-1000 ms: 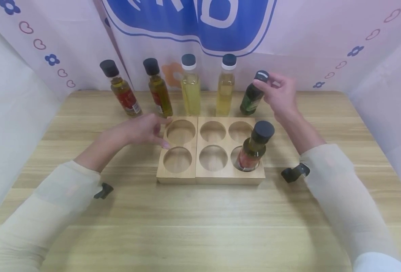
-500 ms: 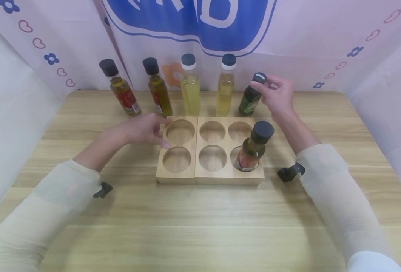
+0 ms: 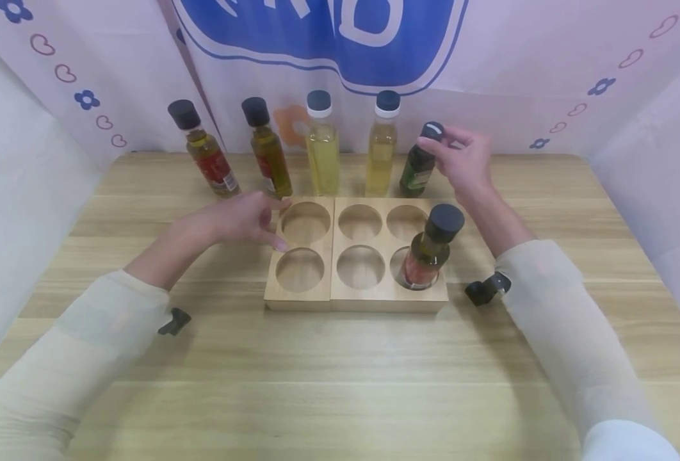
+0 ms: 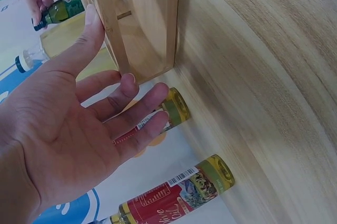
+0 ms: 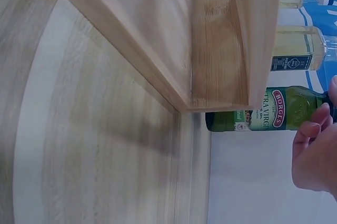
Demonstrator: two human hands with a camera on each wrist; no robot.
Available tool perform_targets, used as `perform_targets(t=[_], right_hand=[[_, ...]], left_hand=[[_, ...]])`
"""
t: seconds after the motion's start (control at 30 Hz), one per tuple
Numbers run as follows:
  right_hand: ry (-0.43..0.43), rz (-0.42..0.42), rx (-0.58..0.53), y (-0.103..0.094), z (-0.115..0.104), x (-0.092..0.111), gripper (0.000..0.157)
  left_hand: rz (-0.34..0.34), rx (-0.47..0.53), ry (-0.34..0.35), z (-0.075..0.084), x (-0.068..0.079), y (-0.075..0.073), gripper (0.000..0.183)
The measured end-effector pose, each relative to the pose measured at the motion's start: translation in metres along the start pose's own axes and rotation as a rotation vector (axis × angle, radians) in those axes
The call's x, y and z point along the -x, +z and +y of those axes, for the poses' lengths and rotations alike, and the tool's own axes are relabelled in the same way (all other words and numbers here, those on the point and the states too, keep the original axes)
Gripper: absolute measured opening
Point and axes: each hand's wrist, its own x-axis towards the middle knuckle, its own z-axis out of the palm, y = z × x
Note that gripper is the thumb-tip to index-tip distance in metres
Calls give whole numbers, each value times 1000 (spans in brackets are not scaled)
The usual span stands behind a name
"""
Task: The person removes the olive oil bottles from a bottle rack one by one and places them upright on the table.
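Observation:
At the back right of the table, my right hand [image 3: 465, 161] pinches a dark green olive oil bottle [image 3: 417, 173] by its cap. This bottle [image 5: 274, 109] stands nearly upright, and its label shows in the right wrist view. My left hand [image 3: 242, 221] touches the left edge of a light wooden rack [image 3: 332, 296] with thumb and index fingertips. In the left wrist view the other fingers of that hand [image 4: 79, 119] are loosely extended, holding nothing. The rack has two rows of round holes. A black-capped oil bottle [image 3: 424, 259] with a red label sits in its front right hole.
Behind the rack stand two red-labelled olive oil bottles, one at the far left [image 3: 213, 163] and one beside it [image 3: 272, 163]. Two clear bottles of pale oil, one left [image 3: 323, 157] and one right [image 3: 381, 160], stand nearer the green bottle. A printed cloth [image 3: 507, 51] hangs behind the table.
My right hand has shifted slightly left with the green bottle, which now stands straighter and closer to the pale oil bottle. The left hand and the rack have stayed almost still.

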Motion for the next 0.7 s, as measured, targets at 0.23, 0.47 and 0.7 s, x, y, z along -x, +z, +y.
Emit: perform_targets(t=[0.23,0.47,0.7], right_hand=[[5,12,-12,4,2,-2,24],[27,26,4,3,2,-3,27],[41,32,32,3,2,-3,28]], left_hand=[[-2,9,4,1,0,-1,93],[-10,5,-9,1,0,-1,94],[-8,7,-2,0,-1,-1,94]])
